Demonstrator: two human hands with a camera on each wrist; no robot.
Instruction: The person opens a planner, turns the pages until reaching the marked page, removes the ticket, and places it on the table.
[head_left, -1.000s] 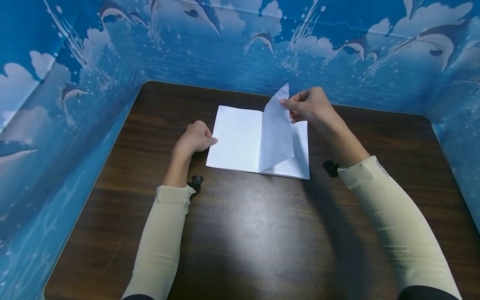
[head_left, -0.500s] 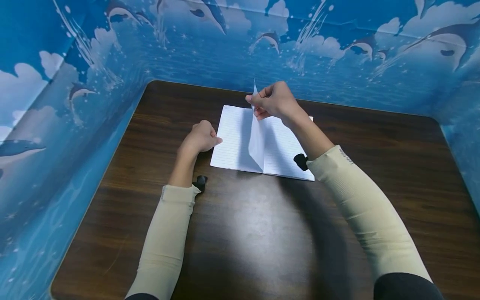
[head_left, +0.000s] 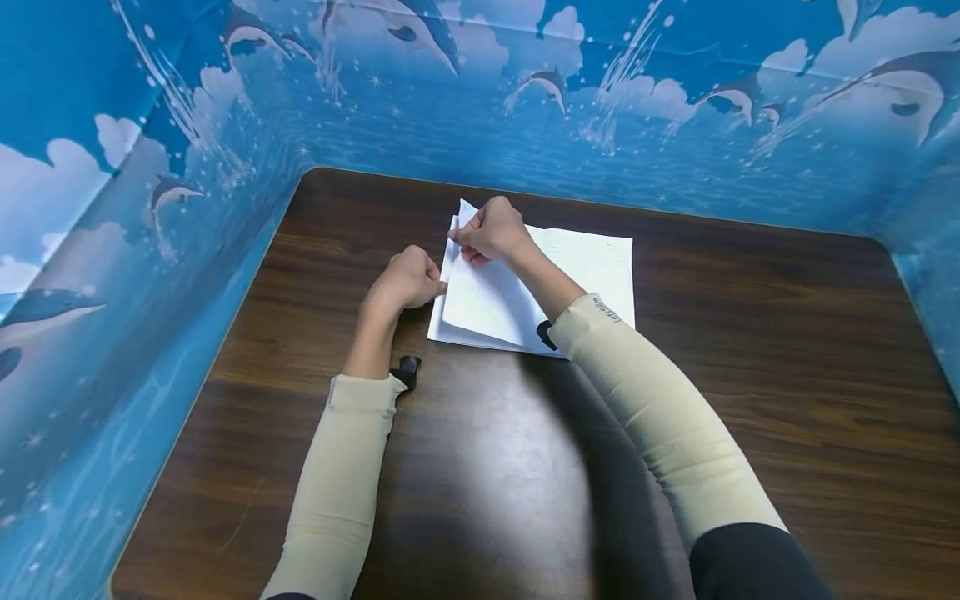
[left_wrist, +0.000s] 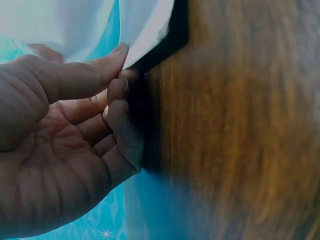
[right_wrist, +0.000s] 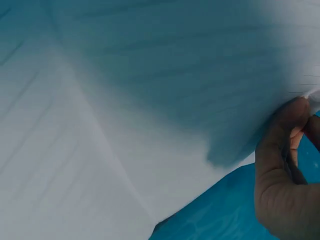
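White leaf [head_left: 480,292] at the right hand [head_left: 489,232]: thumb and bent fingers nip its outer edge, no gap to speak of, nothing else held. Left hand [head_left: 408,279], left of the right hand and nearer the body, has thumb and forefinger pinched on the left edge of the open notebook [head_left: 603,271], other fingers loosely bent. Notebook lies beneath and to the right of the right hand, leaf lifted off its left side, on the table [head_left: 750,375].

Risks as I judge them from my end: right hand grips just a small bit near the far corner, so a hard tug could crease or tear it; a slack pinch could let it spring back. One leaf or two, I can't tell; a doubled grab is possible. Left thumb sits over the notebook's edge, so a leaf laid there might buckle. Should the left pinch loosen, a pull could swivel the notebook. Black wrist mount [head_left: 545,335], nearer the body than the right hand, shows over the paper; touching or apart, can't tell. If that wrist dips, I'd expect snagging.
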